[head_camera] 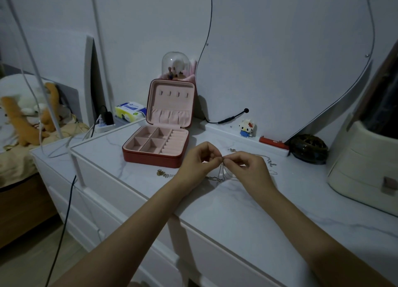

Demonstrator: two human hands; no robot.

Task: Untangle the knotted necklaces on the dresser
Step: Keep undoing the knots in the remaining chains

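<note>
Forearms reach from the near edge over the white marble-patterned dresser top and meet at the middle, where the fingertips of the left hand and the right hand almost touch. Each hand is curled into a fine pinch on the knotted necklaces, gripping the thin chains at one raised point; below it, strands hang down to a loose heap on the surface between the wrists. Further lengths trail right toward a small cluster, and a pendant end lies to the left, just in front of the open red jewellery box with its pink lining. Whether the pinch is on the knot itself cannot be told. For this step, the likely best practice is to hold slack on both sides and tease loops apart gently, since pulling would tighten the tangle. Far right sit a dark round holder and a cream case.
</note>
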